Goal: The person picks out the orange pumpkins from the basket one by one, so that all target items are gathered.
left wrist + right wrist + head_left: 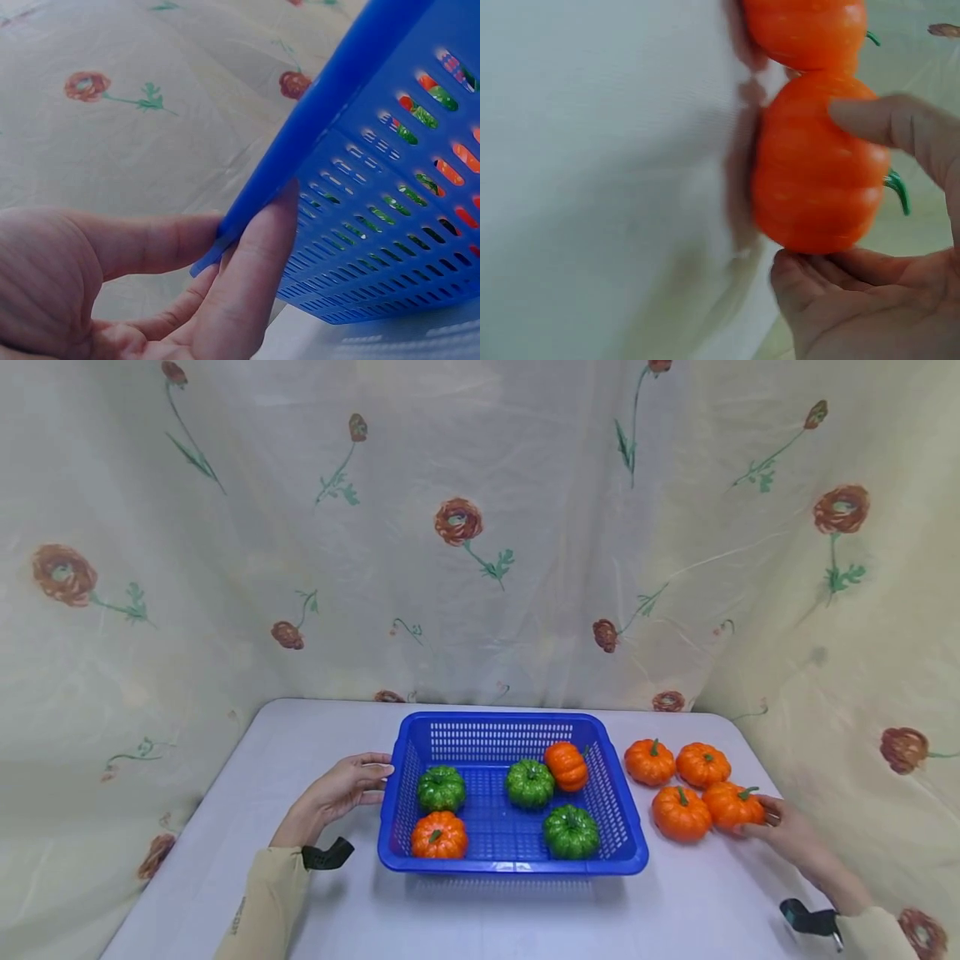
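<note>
A blue plastic basket [513, 866] stands mid-table, holding three green toy pumpkins [572, 832] and two orange ones [439, 835]. At its left side my left hand [348, 789] pinches the rim [300, 142] between thumb and fingers. On the right, my right hand [791, 835] grips an orange toy pumpkin [817, 169] with a green stem. The thumb lies on one side of it and the fingers on the opposite side. This pumpkin touches a neighbouring orange pumpkin [810, 30] and appears to rest on the table.
More orange pumpkins [681, 814] sit clustered right of the basket, beside the gripped one. The white table [315, 735] has a flower-patterned curtain [525, 635] behind it and at both sides. Each wrist wears a black camera strap [327, 854].
</note>
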`<state>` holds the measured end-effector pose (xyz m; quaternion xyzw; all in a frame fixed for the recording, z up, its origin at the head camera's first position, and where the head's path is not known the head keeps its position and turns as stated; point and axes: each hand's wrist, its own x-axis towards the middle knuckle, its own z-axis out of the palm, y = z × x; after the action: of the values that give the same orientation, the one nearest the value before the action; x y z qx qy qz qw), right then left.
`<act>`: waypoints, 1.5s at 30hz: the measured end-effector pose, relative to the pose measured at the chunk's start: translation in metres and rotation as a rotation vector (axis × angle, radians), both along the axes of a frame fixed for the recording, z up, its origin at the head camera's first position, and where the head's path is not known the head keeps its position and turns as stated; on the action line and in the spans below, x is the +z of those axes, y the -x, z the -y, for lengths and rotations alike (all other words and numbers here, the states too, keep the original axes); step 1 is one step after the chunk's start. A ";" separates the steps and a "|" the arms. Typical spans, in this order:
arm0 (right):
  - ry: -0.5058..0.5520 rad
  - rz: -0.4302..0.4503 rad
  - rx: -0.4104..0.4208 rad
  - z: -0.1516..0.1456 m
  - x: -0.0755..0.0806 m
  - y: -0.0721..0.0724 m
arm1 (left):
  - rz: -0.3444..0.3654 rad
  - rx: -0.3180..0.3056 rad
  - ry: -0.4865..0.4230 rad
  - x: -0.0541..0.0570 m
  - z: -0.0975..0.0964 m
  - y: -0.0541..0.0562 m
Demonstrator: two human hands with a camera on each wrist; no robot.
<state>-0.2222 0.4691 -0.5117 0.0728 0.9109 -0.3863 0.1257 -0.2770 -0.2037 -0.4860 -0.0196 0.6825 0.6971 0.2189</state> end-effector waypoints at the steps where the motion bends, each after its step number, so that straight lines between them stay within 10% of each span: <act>1: 0.003 -0.002 -0.003 0.000 0.001 0.001 | -0.001 0.001 0.000 0.000 0.000 0.000; 24: -0.098 -0.232 0.240 0.151 0.118 0.015 | 0.011 0.012 0.000 0.006 0.000 -0.003; 33: -0.156 -0.316 0.545 0.200 0.119 0.043 | 0.023 0.026 0.013 0.005 0.000 -0.003; 45: -0.386 -0.155 0.721 0.245 0.108 0.075 | 0.020 0.023 0.010 0.006 0.000 -0.003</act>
<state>-0.2969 0.2241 -0.4040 -0.2577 0.9405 -0.1441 0.1681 -0.2745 -0.2037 -0.4802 -0.0355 0.6833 0.6960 0.2176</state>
